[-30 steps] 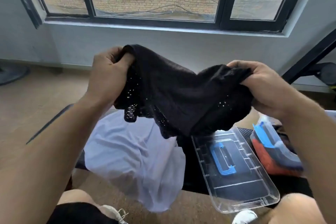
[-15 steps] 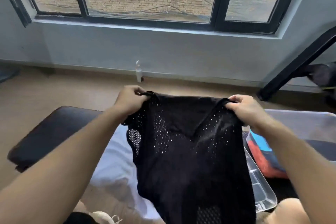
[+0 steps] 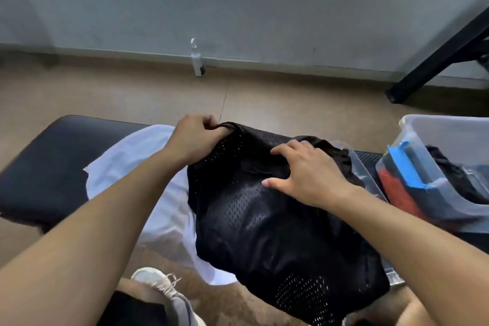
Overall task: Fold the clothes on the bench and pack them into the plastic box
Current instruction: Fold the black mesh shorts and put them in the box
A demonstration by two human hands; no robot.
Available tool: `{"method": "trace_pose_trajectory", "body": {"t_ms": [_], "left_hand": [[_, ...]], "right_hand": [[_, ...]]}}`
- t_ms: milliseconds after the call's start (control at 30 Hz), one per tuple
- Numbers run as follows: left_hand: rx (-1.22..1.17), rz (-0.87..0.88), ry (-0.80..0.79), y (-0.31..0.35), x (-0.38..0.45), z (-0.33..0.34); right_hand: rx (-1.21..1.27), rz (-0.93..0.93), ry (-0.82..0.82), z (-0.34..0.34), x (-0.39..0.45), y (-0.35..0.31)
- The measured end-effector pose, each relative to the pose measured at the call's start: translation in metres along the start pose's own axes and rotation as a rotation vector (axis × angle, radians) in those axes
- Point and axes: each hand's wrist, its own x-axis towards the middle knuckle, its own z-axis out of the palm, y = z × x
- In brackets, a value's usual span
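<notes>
Both hands (image 3: 308, 172) on black mesh garment (image 3: 277, 222), seemingly flattened.

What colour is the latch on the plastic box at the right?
Blue: the blue latch on the clear plastic box, head view.

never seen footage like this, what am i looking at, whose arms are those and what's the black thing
There is no machine here. A person wears a camera on the head, so you look down along their own two arms. They sit at a dark padded bench. A black mesh garment lies on it, over a white garment. The left hand pinches the black garment's far edge; the right hand rests on it with fingers spread. At right stands a clear plastic box with clothes inside. A small bottle stands by the wall.
</notes>
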Motion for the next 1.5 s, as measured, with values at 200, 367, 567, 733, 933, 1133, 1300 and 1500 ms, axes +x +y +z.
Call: {"method": "trace_pose_trajectory", "body": {"t_ms": [200,367,567,733,933,1133,1300,1500], "left_hand": [[0.01,-0.03,-0.119,0.0,-0.011,-0.004],[0.004,0.017,-0.115,0.002,-0.018,-0.012],[-0.006,0.181,-0.183,0.02,-0.035,-0.018],[0.197,0.146,-0.629,0.041,-0.062,-0.033],[0.199,-0.06,-0.902,0.033,-0.072,-0.021],[0.481,0.022,-0.468,0.0,-0.037,-0.004],[0.601,-0.004,-0.661,-0.006,-0.036,0.007],[0.68,0.065,-0.708,-0.004,-0.036,0.016]], "right_hand": [[0.212,0.038,0.048,0.016,0.012,0.015],[0.919,0.171,0.348,-0.025,0.012,0.02],[1.345,-0.008,0.348,-0.08,-0.018,0.038],[0.982,-0.023,-0.572,-0.093,-0.055,0.052],[0.068,-0.005,-0.922,-0.074,-0.054,0.041],[0.069,0.146,-0.31,-0.049,-0.022,0.053],[-0.095,0.22,-0.477,-0.033,-0.008,0.061],[-0.17,0.164,-0.469,-0.033,-0.005,0.059]]}}
